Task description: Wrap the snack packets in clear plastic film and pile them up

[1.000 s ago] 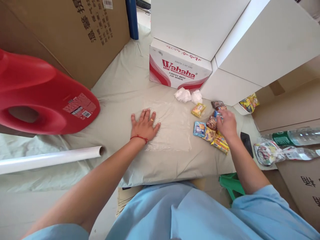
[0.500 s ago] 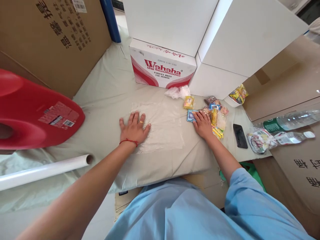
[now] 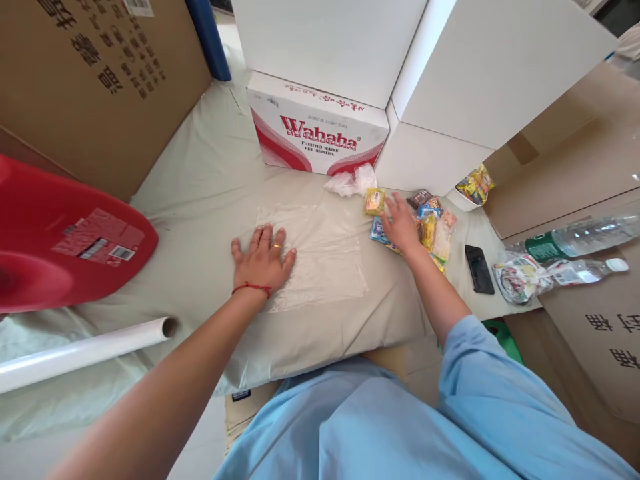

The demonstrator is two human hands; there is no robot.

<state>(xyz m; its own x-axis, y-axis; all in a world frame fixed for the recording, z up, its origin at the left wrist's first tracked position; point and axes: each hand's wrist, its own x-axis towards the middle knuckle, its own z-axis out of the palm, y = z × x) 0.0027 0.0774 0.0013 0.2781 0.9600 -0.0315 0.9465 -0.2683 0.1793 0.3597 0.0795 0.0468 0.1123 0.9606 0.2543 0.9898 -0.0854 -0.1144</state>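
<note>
The yellow packet lies on the cloth just left of the right hand, beside its fingertips; whether they touch it, I cannot tell. The fingers of that hand are spread and slightly bent, gripping nothing that shows. The blue packet lies near the thumb side of the hand, toward the wearer from the yellow one. To the right of the fingers is a pile of snacks, partly hidden by the hand.

The left hand rests flat, fingers spread, over the left part of a clear plastic sheet.

Crumpled white plastic lies beyond the yellow packet, against the water carton. Farther right are a bowl of snacks, a phone and two bottles. A white roll and a red jug are at the left.
</note>
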